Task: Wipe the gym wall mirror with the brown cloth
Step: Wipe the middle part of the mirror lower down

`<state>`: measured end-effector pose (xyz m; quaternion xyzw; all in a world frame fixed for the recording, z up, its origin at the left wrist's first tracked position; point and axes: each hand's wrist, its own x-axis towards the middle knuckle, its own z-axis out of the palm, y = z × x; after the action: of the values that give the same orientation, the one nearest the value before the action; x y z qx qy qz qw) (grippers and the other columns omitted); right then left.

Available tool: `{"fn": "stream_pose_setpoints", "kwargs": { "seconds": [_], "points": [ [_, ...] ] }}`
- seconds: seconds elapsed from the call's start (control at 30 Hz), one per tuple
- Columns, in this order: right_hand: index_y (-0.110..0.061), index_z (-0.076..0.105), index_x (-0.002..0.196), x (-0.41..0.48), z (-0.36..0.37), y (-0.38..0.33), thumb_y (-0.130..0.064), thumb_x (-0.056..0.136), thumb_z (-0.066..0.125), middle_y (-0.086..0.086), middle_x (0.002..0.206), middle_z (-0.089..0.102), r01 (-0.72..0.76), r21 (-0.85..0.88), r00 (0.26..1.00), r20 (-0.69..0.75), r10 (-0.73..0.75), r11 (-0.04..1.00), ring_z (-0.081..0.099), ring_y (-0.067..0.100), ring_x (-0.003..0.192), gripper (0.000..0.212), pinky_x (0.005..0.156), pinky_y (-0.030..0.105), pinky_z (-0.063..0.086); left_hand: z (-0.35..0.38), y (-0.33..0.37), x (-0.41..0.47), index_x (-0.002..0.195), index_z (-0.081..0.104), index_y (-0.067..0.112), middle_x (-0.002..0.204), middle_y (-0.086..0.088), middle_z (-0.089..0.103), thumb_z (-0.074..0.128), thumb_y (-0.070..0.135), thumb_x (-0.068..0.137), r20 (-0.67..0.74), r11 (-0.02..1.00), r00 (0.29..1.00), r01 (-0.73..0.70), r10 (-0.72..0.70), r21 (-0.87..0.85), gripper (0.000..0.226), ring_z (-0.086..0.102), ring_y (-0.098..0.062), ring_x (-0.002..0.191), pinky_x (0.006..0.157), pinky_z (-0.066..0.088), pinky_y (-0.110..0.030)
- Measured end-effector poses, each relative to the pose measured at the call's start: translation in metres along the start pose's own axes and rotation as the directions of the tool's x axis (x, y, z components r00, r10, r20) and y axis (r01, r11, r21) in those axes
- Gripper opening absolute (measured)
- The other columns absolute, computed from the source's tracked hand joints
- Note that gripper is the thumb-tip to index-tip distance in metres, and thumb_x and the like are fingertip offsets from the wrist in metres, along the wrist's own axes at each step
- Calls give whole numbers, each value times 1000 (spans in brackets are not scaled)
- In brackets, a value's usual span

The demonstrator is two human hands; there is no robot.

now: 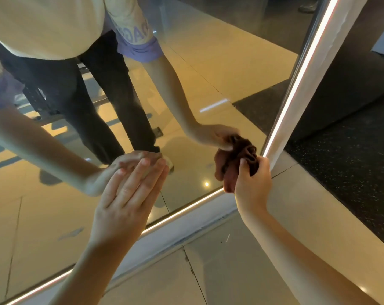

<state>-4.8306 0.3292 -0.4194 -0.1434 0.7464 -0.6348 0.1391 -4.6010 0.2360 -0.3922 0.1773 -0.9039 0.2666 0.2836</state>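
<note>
- The right hand (pixel 251 183) grips a bunched brown cloth (pixel 237 161), fingers curled round it, pressing it to the wall mirror (pixel 197 73) near the mirror's lower corner.
- The cloth sits just beyond that hand's fingertips, between hand and glass, beside the lit frame strip (pixel 296 91).
- The left hand (pixel 125 199) lies flat and released, straight fingers touching the glass, probably steadying the person.
- The cloth is well to the right of the left hand.

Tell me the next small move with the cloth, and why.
Probably sweep the brown cloth left along the glass: the right hand grips it bunched against the mirror at its lower right corner, beside the lit frame, so no glass remains further right.
</note>
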Motion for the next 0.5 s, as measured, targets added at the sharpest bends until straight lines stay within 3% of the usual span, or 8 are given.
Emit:
{"fn": "stream_pose_setpoints", "kwargs": {
  "seconds": [0.07, 0.1, 0.17, 0.27, 0.33, 0.43, 0.5],
  "points": [
    [-10, 57, 111, -3, -2, -14, -19, 101, 53, 3, 108, 59, 160, -26, 987, -14, -161, 987, 54, 13, 101, 14, 89, 21, 47, 1, -1, -3, 157, 20, 11, 166, -6, 11, 44, 8, 96, 20, 999, 1000, -9, 8, 31, 66, 4, -23, 154, 123, 8, -42],
    [-9, 57, 111, -1, -4, -16, -19, 101, 54, 3, 109, 57, 170, -29, 985, -38, -171, 985, 53, 11, 100, 15, 88, 17, 45, 0, 0, -1, 158, 17, 12, 165, -7, 12, 42, 9, 95, 57, 1000, 998, 5, -5, 13, 68, 3, -23, 154, 124, 6, -42],
    [-13, 55, 111, 10, -4, -12, -19, 102, 50, 4, 110, 55, 58, -21, 994, -92, -60, 998, 52, 11, 98, 12, 90, 18, 44, -1, 0, -1, 157, 24, 10, 165, -7, 12, 46, 10, 95, 58, 997, 998, -14, 10, 74, 65, 3, -23, 154, 125, 4, -41],
    [-15, 51, 111, 18, 0, -6, -15, 103, 44, 8, 111, 57, -186, 91, 977, -93, 194, 978, 58, 18, 100, 11, 94, 36, 51, -5, -2, 2, 153, 31, 7, 166, -6, 10, 54, 10, 93, 23, 987, 998, -55, 52, 153, 64, 4, -24, 154, 125, 5, -41],
    [-11, 53, 113, 10, 5, -9, -11, 101, 45, 14, 114, 57, -168, 77, 983, -58, 172, 983, 60, 24, 103, 14, 93, 38, 52, -5, -2, 4, 154, 30, 7, 166, -6, 10, 53, 11, 94, 17, 983, 998, -59, 57, 173, 64, 5, -24, 154, 125, 5, -41],
    [-14, 56, 108, -3, -1, -17, -11, 100, 53, 9, 111, 57, -11, 38, 1000, 2, 11, 999, 57, 12, 98, 10, 87, 14, 46, -4, -3, 4, 156, 27, 8, 166, -5, 13, 52, 13, 93, 19, 988, 998, -55, 52, 145, 68, 5, -22, 154, 124, 6, -40],
    [-15, 57, 108, 8, -7, -18, -15, 100, 54, 3, 108, 55, 28, -11, 997, -72, -29, 1000, 51, -3, 90, 8, 76, 0, 38, -3, -2, 3, 156, 25, 9, 163, -7, 21, 47, 13, 93, 22, 994, 1000, -21, 19, 107, 67, 4, -21, 154, 124, 5, -39]
  ]
}}
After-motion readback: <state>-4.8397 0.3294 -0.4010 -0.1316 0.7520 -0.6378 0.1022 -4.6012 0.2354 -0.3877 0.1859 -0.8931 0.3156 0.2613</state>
